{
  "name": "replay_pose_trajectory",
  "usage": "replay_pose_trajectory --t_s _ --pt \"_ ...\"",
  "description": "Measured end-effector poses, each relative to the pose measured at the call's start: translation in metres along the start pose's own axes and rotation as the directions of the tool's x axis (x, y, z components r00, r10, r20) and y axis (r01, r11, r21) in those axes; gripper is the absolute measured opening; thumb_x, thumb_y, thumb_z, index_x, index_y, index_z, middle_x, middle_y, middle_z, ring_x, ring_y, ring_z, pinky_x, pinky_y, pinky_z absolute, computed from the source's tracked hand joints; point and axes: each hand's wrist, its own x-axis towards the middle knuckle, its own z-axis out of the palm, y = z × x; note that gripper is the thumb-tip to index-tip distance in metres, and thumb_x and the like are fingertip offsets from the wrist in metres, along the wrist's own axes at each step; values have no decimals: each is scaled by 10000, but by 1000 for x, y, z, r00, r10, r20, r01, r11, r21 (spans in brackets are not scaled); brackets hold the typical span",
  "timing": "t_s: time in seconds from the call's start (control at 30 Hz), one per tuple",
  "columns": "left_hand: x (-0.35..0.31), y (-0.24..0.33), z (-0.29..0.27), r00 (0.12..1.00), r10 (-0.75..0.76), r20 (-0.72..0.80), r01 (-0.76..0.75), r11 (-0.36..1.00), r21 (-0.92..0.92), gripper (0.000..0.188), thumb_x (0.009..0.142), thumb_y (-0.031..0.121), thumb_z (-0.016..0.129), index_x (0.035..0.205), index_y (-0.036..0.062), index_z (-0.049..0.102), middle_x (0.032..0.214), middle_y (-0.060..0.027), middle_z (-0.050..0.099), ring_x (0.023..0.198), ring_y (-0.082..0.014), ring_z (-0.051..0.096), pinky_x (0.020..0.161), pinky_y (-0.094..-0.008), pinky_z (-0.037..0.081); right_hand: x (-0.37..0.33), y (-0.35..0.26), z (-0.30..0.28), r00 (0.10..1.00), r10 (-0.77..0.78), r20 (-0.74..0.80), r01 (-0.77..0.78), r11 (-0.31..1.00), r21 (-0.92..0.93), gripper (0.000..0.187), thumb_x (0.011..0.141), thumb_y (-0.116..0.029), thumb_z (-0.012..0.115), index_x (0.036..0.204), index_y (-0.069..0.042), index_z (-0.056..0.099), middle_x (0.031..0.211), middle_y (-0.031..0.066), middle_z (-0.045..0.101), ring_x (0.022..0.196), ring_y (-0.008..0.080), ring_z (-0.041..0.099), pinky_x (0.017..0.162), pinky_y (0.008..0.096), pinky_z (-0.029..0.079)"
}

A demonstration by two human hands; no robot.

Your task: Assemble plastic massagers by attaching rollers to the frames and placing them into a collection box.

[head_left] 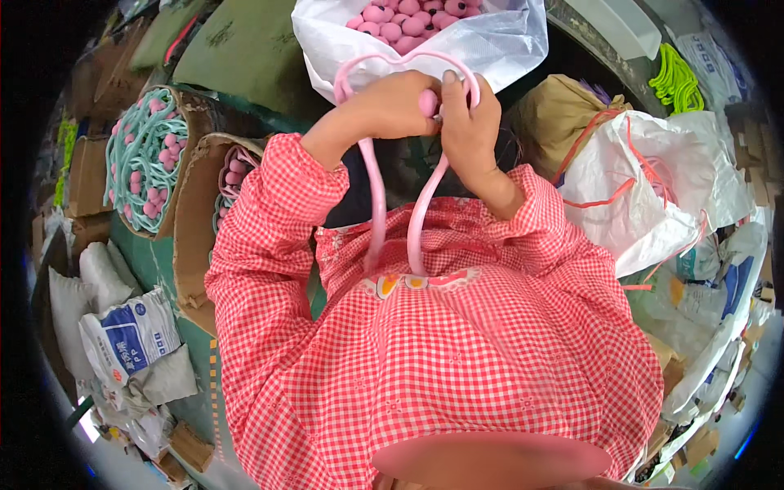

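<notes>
A smooth pink tube (376, 204) makes a loop in front of me, and two lengths of it hang down over my red checked smock. My left hand (392, 104) is closed with its fingers curled round a small pink ball (428, 103), which pokes out at the fingertips. Pressed close beside it, my right hand (474, 131) pinches the tube near the ball, thumb on top. The fingertips meet, so the spot where tube and ball come together is mostly hidden.
An open white plastic bag (514, 41) of pink balls lies just beyond my hands. To the left stand cardboard boxes (192, 245) with teal cords and pink balls. At right are a white woven sack (612, 184), a brown sack (543, 122) and bright green cords (676, 80).
</notes>
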Motion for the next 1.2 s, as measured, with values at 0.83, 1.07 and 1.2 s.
replay_pose_trajectory --t_s 0.83,1.07,1.2 --pt "-41 0 2 621 404 -671 -179 907 381 120 764 133 681 870 77 697 829 -58 663 853 -256 617 854 -389 456 35 -33 -13 971 223 86 -225 974 18 273 988 -248 508 1036 -5 622 693 -15 544 542 63 510 475 212 398" --pt "-35 -5 2 595 426 -681 -201 900 387 101 745 105 667 844 83 675 796 -60 640 820 -252 610 823 -388 458 43 -1 -19 953 -202 227 144 958 249 271 988 -259 514 1031 -16 625 709 -24 541 560 61 489 492 204 405" --pt "-32 2 9 542 414 -731 -176 907 383 140 664 80 686 771 76 595 772 -59 577 778 -261 573 759 -400 447 27 -23 -15 982 90 164 -104 992 76 342 939 -388 603 826 -68 560 621 -28 481 497 56 453 441 221 378"
